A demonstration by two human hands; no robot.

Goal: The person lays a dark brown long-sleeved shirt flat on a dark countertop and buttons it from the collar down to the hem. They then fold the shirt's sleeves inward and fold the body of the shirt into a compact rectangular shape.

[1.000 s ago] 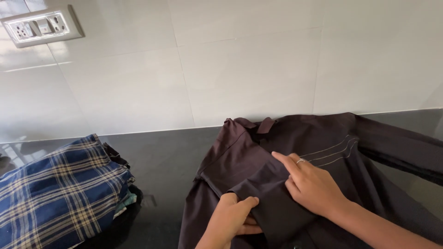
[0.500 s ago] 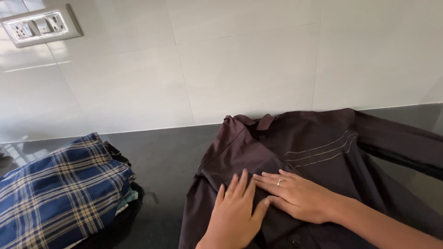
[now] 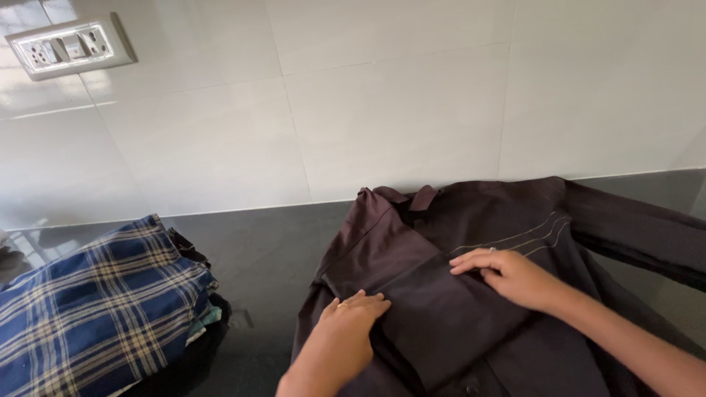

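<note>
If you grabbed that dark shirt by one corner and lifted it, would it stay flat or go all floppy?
Probably floppy: the shirt is thin cloth that creases where the left hand and right hand press its folded sleeve. It would likely sag and unfold. It looks light, and might slide easily on the glossy black counter.

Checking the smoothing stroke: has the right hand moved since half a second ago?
Yes. The right hand has slid rightward across the dark shirt, closer to its pale stitched lines.
</note>
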